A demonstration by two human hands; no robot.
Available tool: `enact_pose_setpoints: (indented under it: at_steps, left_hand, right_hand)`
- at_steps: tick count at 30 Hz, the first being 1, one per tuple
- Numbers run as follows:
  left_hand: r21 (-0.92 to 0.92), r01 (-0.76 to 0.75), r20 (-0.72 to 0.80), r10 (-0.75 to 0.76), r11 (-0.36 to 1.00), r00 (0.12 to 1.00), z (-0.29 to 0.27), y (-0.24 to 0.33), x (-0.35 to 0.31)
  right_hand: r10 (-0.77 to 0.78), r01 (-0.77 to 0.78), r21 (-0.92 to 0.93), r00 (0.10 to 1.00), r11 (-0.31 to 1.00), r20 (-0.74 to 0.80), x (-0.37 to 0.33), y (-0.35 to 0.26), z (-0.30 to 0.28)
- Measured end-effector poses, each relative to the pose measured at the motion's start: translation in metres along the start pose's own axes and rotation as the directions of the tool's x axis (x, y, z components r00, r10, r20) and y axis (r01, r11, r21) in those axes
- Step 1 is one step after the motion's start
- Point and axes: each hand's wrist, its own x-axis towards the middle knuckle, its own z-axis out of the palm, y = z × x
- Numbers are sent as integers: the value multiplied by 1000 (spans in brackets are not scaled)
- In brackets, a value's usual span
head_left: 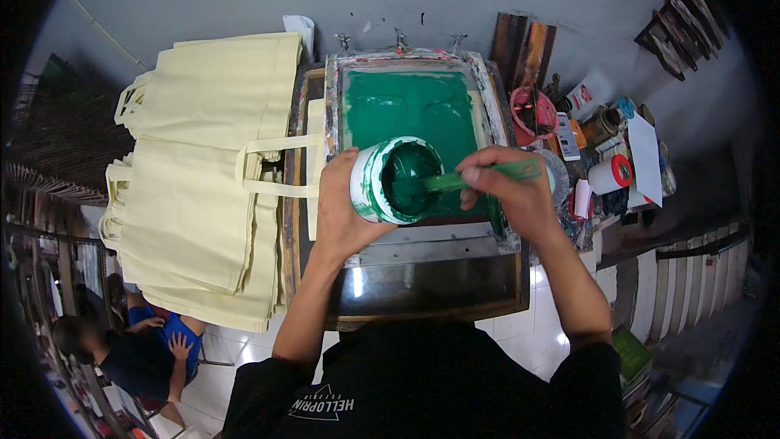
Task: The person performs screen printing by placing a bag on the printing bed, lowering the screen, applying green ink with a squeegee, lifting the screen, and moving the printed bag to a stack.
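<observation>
My left hand (340, 203) is wrapped round a white tub (370, 187) of green ink, tilted so that its mouth faces right and toward me. Green smears coat the tub's rim and side. A green-stained spatula (487, 175) is gripped in my right hand (513, 195), its far end dipped into the ink (410, 175). Beneath both hands lies a screen-printing frame (331, 106), its mesh spread with green ink (410, 106). Under the frame's left side shows a cream tote bag (314, 158), its handles reaching out to the left.
Stacked cream tote bags (195, 211) fill the left side. At the right stand a pink bucket (532, 114), a phone (567, 136), a red-lidded jar (609, 175) and other containers. Wooden-handled squeegees (524, 49) lean on the wall. A person (138, 349) sits at the lower left.
</observation>
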Motion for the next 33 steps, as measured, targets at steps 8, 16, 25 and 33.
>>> enact_pose_setpoints:
  at_steps: [8,16,25,33]
  left_hand:
    - [-33,125,-6,-125,992,992,-5,-3,0]
    - [-18,293,5,-293,956,956,1,11,23]
    - [203,244,-79,-232,948,969,-13,16,22]
    - [119,400,-194,-374,909,907,-52,32,3]
  right_hand:
    - [216,-48,593,952,804,-216,7,50,-29]
    - [108,109,686,958,719,-266,13,45,-58]
    - [-45,289,500,895,816,-443,42,32,-79]
    - [-554,376,-737,832,561,3,100,132,-23]
